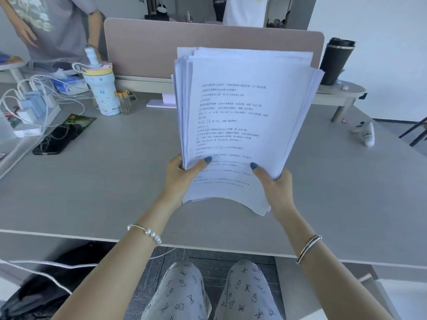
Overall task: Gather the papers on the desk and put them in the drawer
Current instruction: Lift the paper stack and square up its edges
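A thick stack of white printed papers point(240, 116) stands upright above the grey desk point(104, 192), its sheets fanned unevenly at the top and bottom edges. My left hand point(182, 176) grips the stack's lower left edge, thumb on the front sheet. My right hand point(275, 188) grips the lower right edge the same way. The bottom of the stack hangs just above the desk top. No drawer is in view.
On the left of the desk lie a black phone point(54, 140), a pale water bottle point(101, 88), a small jar point(124, 102) and chargers with white cables point(30, 100). A black tumbler point(335, 63) stands on a shelf at the right, a white tube point(367, 136) below it. A person stands behind the pink divider point(150, 49).
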`<move>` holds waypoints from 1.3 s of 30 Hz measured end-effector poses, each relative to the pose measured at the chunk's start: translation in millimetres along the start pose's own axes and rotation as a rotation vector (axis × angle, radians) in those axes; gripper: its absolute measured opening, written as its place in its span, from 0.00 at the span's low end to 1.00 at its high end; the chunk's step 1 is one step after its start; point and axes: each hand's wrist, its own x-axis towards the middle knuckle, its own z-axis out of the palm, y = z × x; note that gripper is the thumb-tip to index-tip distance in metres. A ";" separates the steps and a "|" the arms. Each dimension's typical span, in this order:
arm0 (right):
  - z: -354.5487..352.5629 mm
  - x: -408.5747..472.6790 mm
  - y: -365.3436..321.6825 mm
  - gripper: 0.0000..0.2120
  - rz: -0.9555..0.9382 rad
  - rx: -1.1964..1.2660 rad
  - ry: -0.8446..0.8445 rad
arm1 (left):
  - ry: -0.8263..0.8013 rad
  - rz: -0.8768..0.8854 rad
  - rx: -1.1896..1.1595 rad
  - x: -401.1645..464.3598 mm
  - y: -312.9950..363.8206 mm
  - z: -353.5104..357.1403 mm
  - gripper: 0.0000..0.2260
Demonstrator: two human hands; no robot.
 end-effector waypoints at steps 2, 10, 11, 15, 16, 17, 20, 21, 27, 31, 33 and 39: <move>1.8 -2.7 1.6 0.06 -0.022 -0.016 -0.004 | 0.021 -0.005 -0.015 -2.4 -3.4 4.1 0.08; -9.3 0.4 -4.9 0.07 0.002 -0.079 -0.084 | -0.008 -0.041 -0.017 -5.2 -7.0 11.8 0.10; -9.3 -3.1 -1.4 0.06 0.029 -0.081 -0.094 | 0.013 -0.054 -0.011 -7.5 -10.4 12.9 0.10; -13.2 -6.0 -1.1 0.02 0.042 -0.031 -0.017 | 0.007 -0.022 -0.018 -8.3 -9.0 17.3 0.08; -13.4 -7.2 0.2 0.02 0.046 -0.034 -0.008 | 0.016 -0.025 -0.016 -9.6 -9.2 19.4 0.08; -12.8 -9.3 2.3 0.02 0.065 -0.046 -0.016 | 0.030 -0.031 -0.014 -11.6 -10.8 22.2 0.08; -12.2 -11.9 5.5 0.02 0.127 -0.099 -0.074 | 0.024 -0.032 0.009 -16.0 -12.4 33.4 0.08; -14.1 -11.1 3.9 0.02 0.121 -0.117 -0.071 | 0.011 -0.026 0.014 -15.6 -12.1 36.1 0.08; -38.5 -11.4 -8.1 0.14 0.056 -0.102 0.055 | -0.022 -0.018 -0.031 -20.8 -6.7 57.7 0.05; -68.7 -12.4 -21.6 0.13 -0.012 -0.104 0.159 | -0.103 -0.068 -0.089 -33.8 -3.6 91.4 0.05; -88.7 -12.5 -28.5 0.11 -0.042 -0.135 0.219 | -0.133 -0.093 -0.113 -39.8 -1.2 111.1 0.04; -167.4 -26.7 -39.9 0.14 -0.054 -0.198 0.406 | -0.317 -0.136 -0.119 -66.2 0.8 175.0 0.04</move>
